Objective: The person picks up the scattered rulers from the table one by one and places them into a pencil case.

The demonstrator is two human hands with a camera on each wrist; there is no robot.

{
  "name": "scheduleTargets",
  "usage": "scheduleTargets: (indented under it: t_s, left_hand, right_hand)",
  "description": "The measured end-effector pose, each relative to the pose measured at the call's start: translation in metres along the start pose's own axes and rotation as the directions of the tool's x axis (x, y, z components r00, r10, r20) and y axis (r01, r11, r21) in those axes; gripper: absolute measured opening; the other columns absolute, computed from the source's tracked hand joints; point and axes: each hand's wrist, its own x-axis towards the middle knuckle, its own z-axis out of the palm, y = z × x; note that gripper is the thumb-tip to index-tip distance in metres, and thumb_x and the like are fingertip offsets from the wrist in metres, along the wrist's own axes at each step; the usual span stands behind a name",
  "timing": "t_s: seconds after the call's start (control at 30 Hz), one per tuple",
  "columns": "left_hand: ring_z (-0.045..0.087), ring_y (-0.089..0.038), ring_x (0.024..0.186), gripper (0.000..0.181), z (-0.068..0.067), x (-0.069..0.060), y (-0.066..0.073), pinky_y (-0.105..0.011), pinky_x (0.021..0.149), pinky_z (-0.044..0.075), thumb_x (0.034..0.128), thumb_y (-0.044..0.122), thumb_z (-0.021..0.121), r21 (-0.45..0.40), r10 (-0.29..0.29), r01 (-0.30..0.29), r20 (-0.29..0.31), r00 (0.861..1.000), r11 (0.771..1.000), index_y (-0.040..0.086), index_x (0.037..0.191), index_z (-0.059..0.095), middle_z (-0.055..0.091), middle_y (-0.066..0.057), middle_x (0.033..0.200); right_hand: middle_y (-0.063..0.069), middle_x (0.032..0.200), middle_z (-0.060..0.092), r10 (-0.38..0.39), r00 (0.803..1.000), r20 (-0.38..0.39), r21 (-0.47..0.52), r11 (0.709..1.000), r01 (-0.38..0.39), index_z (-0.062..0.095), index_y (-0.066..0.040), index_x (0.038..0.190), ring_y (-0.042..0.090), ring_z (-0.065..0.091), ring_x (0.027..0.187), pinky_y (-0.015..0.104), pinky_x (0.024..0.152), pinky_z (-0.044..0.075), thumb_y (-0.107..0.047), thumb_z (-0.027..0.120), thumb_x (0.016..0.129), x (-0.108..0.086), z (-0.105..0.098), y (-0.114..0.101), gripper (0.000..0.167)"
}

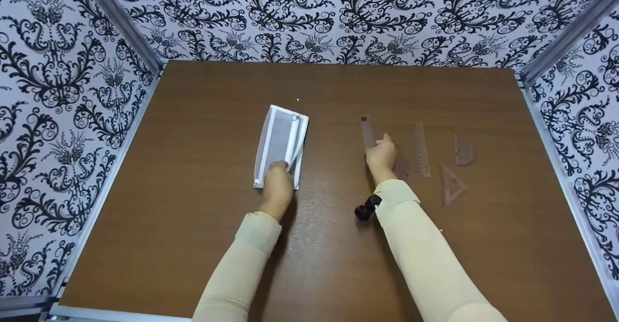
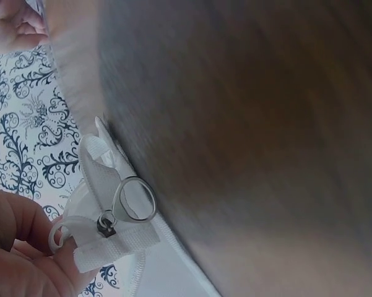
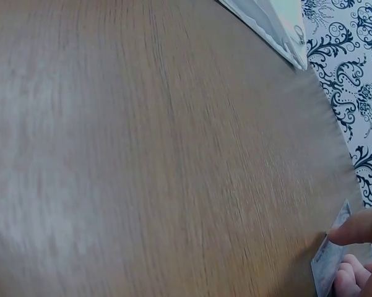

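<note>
A white zip pouch point(image 1: 276, 140) with a grey mesh-like panel lies on the table, left of the middle. My left hand point(image 1: 278, 186) grips its near end. Close up in the left wrist view, the fingers hold the white zipper tape beside a metal ring pull point(image 2: 135, 199). To the right, my right hand point(image 1: 381, 157) pinches a clear ruler point(image 1: 367, 129), its far end sticking out past the fingers. The right wrist view shows thumb and fingers on this flat see-through strip point(image 3: 329, 260), tilted on edge. Partly hidden beside that hand is a clear rounded piece point(image 1: 401, 168).
Right of my right hand lie another clear ruler point(image 1: 421, 149), a clear protractor point(image 1: 464, 150) and a clear set square point(image 1: 452, 186). The brown table point(image 1: 203, 254) is bordered by patterned walls point(image 1: 309, 17) at the back and sides.
</note>
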Motion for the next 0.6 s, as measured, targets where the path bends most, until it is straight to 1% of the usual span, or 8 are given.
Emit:
scheduleTargets:
  t_s: [0.1,0.27,0.37,0.5,0.6]
  left_hand:
    - [0.066,-0.038,0.088,0.021,-0.0006,-0.001,0.0007,-0.044,0.079,0.052,0.0879,-0.007,0.048,-0.007,-0.005,0.005,0.011,1.0,1.0,-0.009,0.098,0.067,0.066,-0.023,0.096]
    - [0.065,-0.038,0.087,0.021,-0.0013,-0.0012,0.0006,-0.044,0.078,0.052,0.0859,-0.007,0.049,-0.013,0.003,-0.004,-0.004,1.0,1.0,-0.009,0.096,0.067,0.066,-0.023,0.093]
    - [0.066,-0.038,0.086,0.02,-0.0009,-0.0006,0.0006,-0.043,0.077,0.053,0.0857,-0.008,0.049,0.0,0.005,-0.005,-0.018,1.0,1.0,-0.009,0.095,0.067,0.066,-0.023,0.092]
    - [0.067,-0.037,0.085,0.021,-0.0003,-0.0007,0.0018,-0.042,0.076,0.054,0.0866,-0.007,0.049,0.015,-0.018,0.018,-0.018,1.0,1.0,-0.007,0.095,0.067,0.067,-0.022,0.093]
    - [0.067,-0.037,0.084,0.02,-0.0005,-0.0011,0.0024,-0.042,0.076,0.053,0.0865,-0.006,0.049,0.025,-0.029,0.029,-0.016,0.999,0.999,-0.006,0.095,0.068,0.067,-0.021,0.092]
  right_hand:
    - [0.023,0.123,0.062,0.015,1.0,0.011,-0.004,1.0,-0.015,0.037,0.007,0.143,0.036,0.058,0.114,0.042,0.098,0.045,-0.003,0.063,0.086,-0.0009,-0.0007,-0.0005,0.064]
    - [0.022,0.124,0.061,0.033,0.999,0.035,-0.029,0.999,-0.032,0.037,0.004,0.144,0.035,0.058,0.114,0.043,0.098,0.045,-0.006,0.063,0.087,0.0002,-0.0013,-0.0015,0.064]
    - [0.02,0.123,0.062,0.02,0.999,0.035,-0.062,0.998,-0.018,0.038,0.004,0.144,0.035,0.058,0.115,0.044,0.101,0.042,-0.008,0.063,0.086,0.0019,-0.0023,-0.0013,0.064]
    - [0.02,0.12,0.065,0.0,0.999,0.034,-0.096,0.995,0.003,0.039,0.005,0.143,0.036,0.057,0.115,0.044,0.103,0.039,-0.01,0.062,0.086,0.0037,-0.0042,0.0007,0.063]
    - [0.02,0.119,0.065,-0.007,0.999,0.041,-0.098,0.995,0.011,0.04,0.005,0.142,0.037,0.057,0.115,0.045,0.104,0.039,-0.009,0.062,0.086,0.0047,-0.005,0.0022,0.061]
